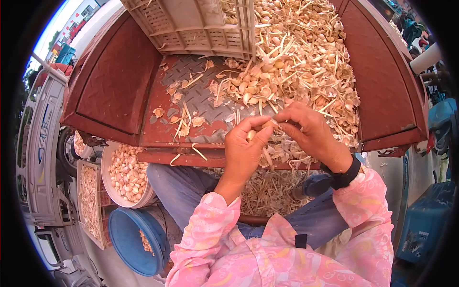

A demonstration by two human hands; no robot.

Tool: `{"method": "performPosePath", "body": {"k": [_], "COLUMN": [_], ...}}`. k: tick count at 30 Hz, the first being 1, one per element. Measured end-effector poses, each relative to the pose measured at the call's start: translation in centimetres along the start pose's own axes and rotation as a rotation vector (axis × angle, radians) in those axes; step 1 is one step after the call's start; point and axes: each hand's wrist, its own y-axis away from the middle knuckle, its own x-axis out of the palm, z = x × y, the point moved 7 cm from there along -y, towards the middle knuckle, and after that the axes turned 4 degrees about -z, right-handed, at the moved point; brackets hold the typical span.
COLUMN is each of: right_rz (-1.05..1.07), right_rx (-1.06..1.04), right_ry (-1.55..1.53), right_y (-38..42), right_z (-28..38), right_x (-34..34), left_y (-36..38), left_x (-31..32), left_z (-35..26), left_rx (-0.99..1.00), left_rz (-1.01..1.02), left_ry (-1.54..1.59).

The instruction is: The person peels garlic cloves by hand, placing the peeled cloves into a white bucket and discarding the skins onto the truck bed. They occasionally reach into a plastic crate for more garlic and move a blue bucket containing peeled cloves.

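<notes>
Over the front edge of the red metal truck bed (186, 144), my two hands meet. My left hand (245, 148) is closed around garlic cloves (251, 136); one pale clove shows in its curled fingers, and another piece is pinched at the thumb and fingertips. My right hand (311, 134), with a black band on the wrist, has its thumb and forefinger pressed at that same garlic clove (271, 124). Just beyond them lies a large pile of loose cloves, dry skins and stalks (301, 62).
A white plastic crate (201, 36) stands tilted on the bed. Scraps lie on the bare metal floor. At lower left are a white tub of cloves (106, 174), a blue bucket (119, 239) with some cloves, and a filled crate (91, 205). Stalks and skins (272, 193) lie between my legs.
</notes>
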Motion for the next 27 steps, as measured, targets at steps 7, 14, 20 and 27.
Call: {"method": "performPosePath", "body": {"k": [7, 14, 20, 27], "right_rz": [0.039, 0.077, -0.018, 0.13], "right_rx": [-0.177, -0.157, 0.088, 0.217], "right_ry": [0.235, 0.59, 0.301, -0.176], "right_y": [0.6, 1.0, 0.7, 0.5], "right_z": [1.4, 2.3, -2.7, -1.3], "right_x": [0.4, 1.6, -1.6, 0.5], "left_y": [0.6, 0.8, 1.6, 2.7], "left_x": [-0.1, 0.4, 0.5, 0.1], "left_z": [-0.3, -0.4, -1.8, -2.9], "left_rx": [0.12, 0.109, 0.402, 0.448], "left_rz": [0.007, 0.114, 0.032, -0.01], "left_ry": [-0.083, -0.191, -0.44, -0.569]}}
